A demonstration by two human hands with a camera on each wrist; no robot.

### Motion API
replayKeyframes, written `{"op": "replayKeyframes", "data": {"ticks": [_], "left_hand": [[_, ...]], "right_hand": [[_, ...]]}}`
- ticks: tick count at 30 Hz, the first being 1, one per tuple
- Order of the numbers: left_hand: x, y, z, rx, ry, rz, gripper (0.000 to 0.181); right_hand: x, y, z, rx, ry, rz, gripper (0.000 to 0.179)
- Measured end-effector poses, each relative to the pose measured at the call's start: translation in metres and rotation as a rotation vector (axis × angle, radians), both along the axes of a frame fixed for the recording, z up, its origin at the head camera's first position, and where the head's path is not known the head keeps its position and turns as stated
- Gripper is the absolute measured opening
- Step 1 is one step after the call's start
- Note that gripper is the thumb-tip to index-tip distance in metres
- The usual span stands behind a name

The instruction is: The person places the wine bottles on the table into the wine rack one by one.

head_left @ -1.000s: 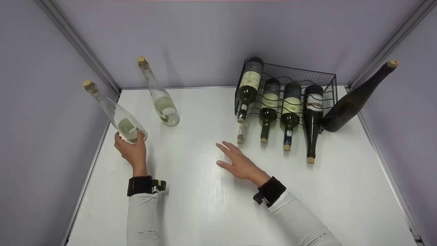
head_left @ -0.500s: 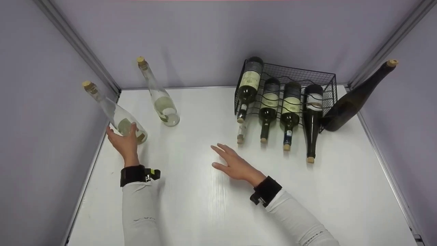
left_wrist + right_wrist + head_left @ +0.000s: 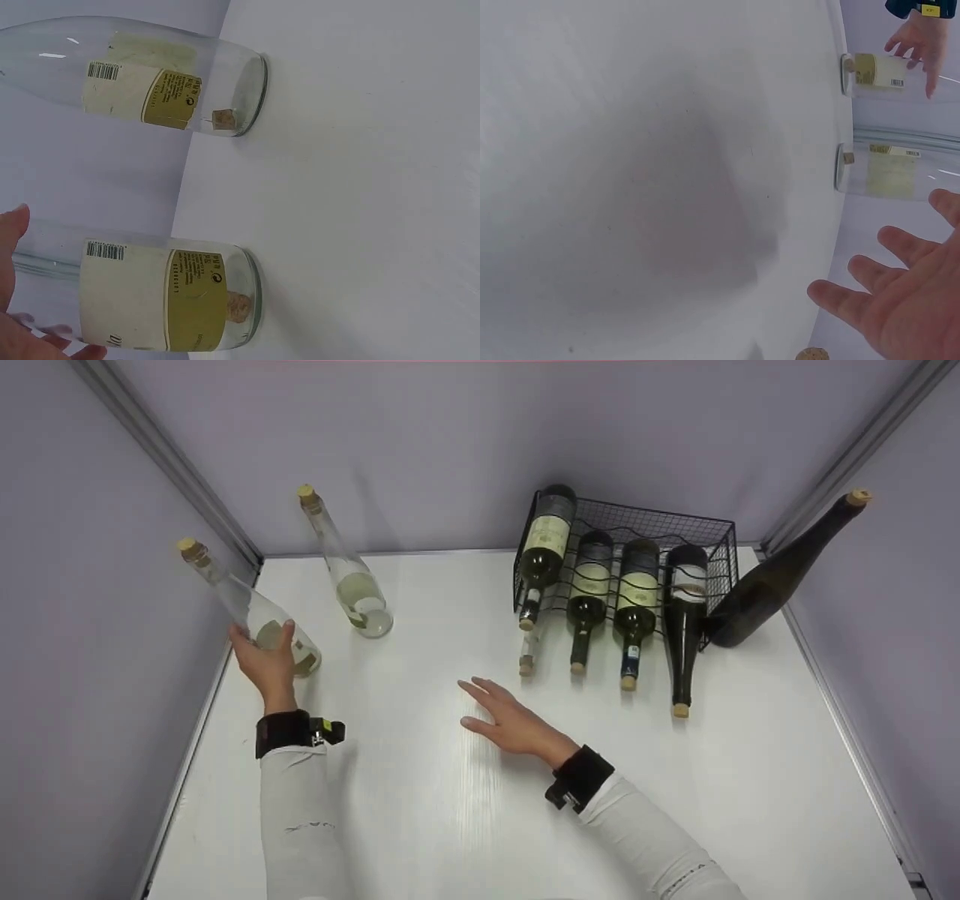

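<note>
Around the left clear glass bottle (image 3: 262,611), my left hand (image 3: 266,660) spreads its fingers and thumb; in the left wrist view the thumb lies along one side and fingertips show at the other. This corked bottle stands upright, with a cream and olive label (image 3: 127,292). A second clear corked bottle (image 3: 352,577) stands upright just to its right. My right hand (image 3: 510,720) hovers over the middle of the white table with straight, parted fingers and nothing in it. In the right wrist view its fingers (image 3: 840,300) are spread, palm visible.
A black wire rack (image 3: 731,555) at the back right holds several corked bottles lying with necks forward, among them a dark green bottle (image 3: 682,637). Beside it, a tall dark bottle (image 3: 780,577) stands near the right wall. Grey walls (image 3: 420,450) enclose the table (image 3: 420,780).
My left hand has moved up along the left clear bottle, away from its base. My right hand has drifted slightly left. The bottles stay in place.
</note>
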State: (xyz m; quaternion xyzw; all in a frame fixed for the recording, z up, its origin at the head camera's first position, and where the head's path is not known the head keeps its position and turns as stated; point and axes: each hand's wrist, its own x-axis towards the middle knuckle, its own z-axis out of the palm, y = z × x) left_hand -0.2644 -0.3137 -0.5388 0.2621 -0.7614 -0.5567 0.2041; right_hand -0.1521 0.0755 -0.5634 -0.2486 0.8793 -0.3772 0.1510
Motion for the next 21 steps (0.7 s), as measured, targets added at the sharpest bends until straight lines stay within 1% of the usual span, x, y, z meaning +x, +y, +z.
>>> {"op": "replayKeyframes", "data": {"ticks": [2,6,10,15,17,21], "left_hand": [[-0.0005,-0.0006,0.0014,0.002,-0.012,-0.005,0.095],[-0.0007,-0.0006,0.0038,0.015,-0.023,0.006,0.092],[-0.0005,0.0013,0.0045,0.005,-0.008,0.021,0.087],[-0.0001,0.0052,0.0038,0.0,0.034,0.032,0.078],[0.0003,0.0061,0.0027,-0.015,0.037,0.03,0.08],[0.0014,0.009,0.0016,-0.056,0.013,0.02,0.084]], "right_hand": [[-0.0004,0.0004,0.0004,0.001,-0.002,-0.002,0.069],[-0.001,0.001,-0.0009,0.007,0.002,-0.005,0.069],[-0.0021,0.0017,-0.0028,0.004,-0.007,-0.011,0.069],[-0.0036,0.0023,-0.003,-0.017,-0.029,-0.018,0.068],[-0.0046,0.0023,-0.0031,-0.023,-0.039,-0.019,0.068],[-0.007,0.0021,-0.0045,-0.041,-0.041,-0.018,0.067]]}}
